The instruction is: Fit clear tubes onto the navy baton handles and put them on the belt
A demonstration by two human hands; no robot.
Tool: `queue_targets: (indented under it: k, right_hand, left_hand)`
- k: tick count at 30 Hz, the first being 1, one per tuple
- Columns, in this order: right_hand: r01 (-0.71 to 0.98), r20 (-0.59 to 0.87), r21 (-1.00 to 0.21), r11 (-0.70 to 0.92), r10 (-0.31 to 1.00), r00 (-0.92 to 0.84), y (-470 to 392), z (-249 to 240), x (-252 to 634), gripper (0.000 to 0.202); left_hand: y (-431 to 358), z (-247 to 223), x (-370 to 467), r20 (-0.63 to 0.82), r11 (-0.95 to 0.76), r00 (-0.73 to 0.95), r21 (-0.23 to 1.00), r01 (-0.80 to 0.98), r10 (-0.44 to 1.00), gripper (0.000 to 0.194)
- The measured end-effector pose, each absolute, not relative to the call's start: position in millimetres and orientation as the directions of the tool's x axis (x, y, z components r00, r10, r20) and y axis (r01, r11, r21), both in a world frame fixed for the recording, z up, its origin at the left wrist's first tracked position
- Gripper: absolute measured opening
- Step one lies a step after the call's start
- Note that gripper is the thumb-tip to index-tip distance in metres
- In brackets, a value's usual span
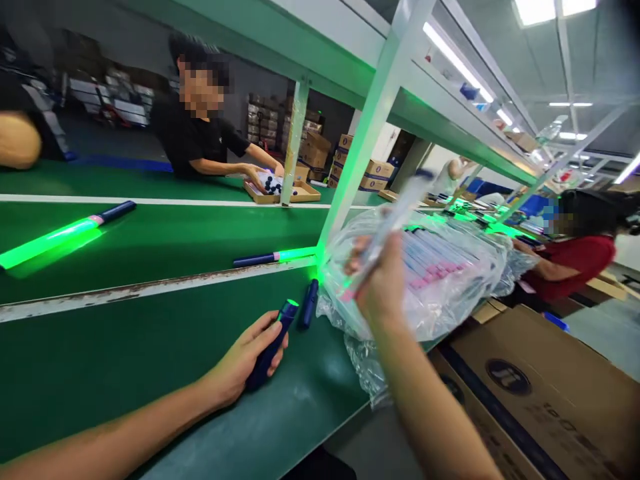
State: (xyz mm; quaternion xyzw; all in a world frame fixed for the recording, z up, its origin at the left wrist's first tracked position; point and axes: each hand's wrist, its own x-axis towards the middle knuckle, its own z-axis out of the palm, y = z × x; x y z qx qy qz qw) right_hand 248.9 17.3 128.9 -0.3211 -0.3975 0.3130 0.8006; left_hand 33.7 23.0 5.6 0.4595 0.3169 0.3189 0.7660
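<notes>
My left hand (pixel 243 363) is wrapped round a dark blue light stick handle (pixel 273 347), whose upper end glows green. In my right hand (pixel 384 283) is a clear tube (pixel 397 213) with a dark tip, tilted up and smeared by motion. That hand is above a plastic bag (pixel 465 287) full of clear tubes with pink ends (pixel 435 270). Another dark blue handle (pixel 309 303) lies on the green table, just beyond my left hand. A lit light stick (pixel 297 255) rests by the white post, its far end hidden there.
A second lit stick (pixel 65 233) lies on the belt at left. The white metal post (pixel 357 143) rises beside the bag. Across the table a person (pixel 200 140) handles a cardboard tray (pixel 305 192). A person in red (pixel 575 267) works at right. Cardboard boxes (pixel 540 380) stand below the table edge.
</notes>
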Motion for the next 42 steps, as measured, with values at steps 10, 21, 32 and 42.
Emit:
queue_targets:
  k: [10,21,32,42]
  right_hand:
    - [-0.628,0.252,-0.597,0.499,0.86,0.444,49,58,196,0.038]
    - [-0.663,0.262,-0.552,0.506,0.86,0.439,42,60,200,0.023]
    - [-0.575,0.363,-0.601,0.555,0.83,0.423,35,61,192,0.026]
    - [-0.578,0.34,-0.632,0.516,0.855,0.392,32,61,181,0.024]
  left_hand:
    - [18,-6,35,-0.063,0.256,0.67,0.947,-0.193,0.74,0.032]
    - [19,-7,33,-0.098,0.326,0.754,0.932,-0.16,0.649,0.037]
    - [21,-12,28,-0.08,0.366,0.819,0.916,-0.165,0.568,0.042]
    - [16,-11,26,-0.017,0.34,0.811,0.913,-0.226,0.584,0.039]
